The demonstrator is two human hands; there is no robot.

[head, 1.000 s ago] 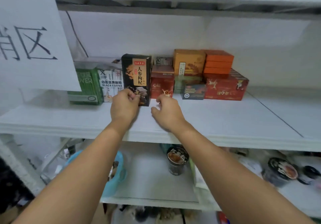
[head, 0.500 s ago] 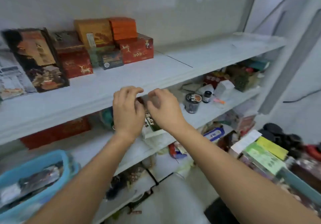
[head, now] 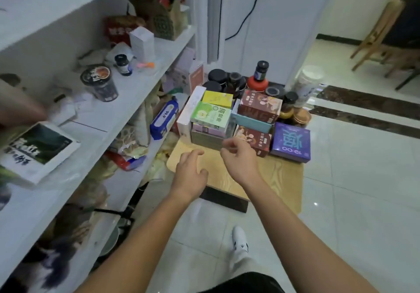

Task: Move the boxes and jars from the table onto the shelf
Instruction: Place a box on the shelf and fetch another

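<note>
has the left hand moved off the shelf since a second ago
Yes. The left hand was at the shelf edge; now it hovers lower, to the right of the shelf, over the wooden table.

home storeroom, cluttered shelves [head: 127,102], tiled floor [head: 363,201]

Blurry tan shape [head: 20,105] at 9 o'clock, cut by the edge, no idea what it is. The clutter [head: 56,267] low at 7 o'clock is pure smear. At 12 the jars [head: 218,77] sit mostly hidden behind the boxes [head: 210,115]. The right hand [head: 238,158] covers a corner of the brown box [head: 261,140]. The chair [head: 377,31] at 2 runs off-frame.
</note>
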